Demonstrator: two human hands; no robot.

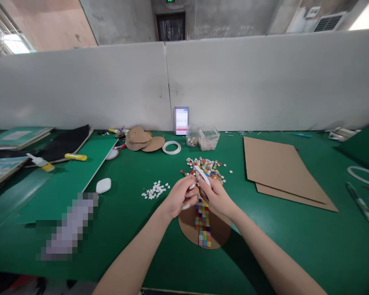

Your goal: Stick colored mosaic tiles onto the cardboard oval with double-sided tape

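My left hand (184,194) and my right hand (217,194) are close together, fingers closed around a roll of white tape (203,175). Only parts of its curved white edge show between the fingers; the rest is hidden. Below them lies a round cardboard disc (187,227), partly covered by the hands. A band of small coloured mosaic tiles (202,219) runs down its middle. Just beyond the hands spreads a pile of loose coloured tiles (209,164). Left of my left hand is a smaller scatter of white pieces (155,190).
Behind stand a clear box (209,138), a jar (192,137) and a phone (181,121). A white ring (171,147) lies near cardboard discs (153,144). Cardboard sheets (279,168) are at right, a white case (103,185) and glue bottle (43,163) at left.
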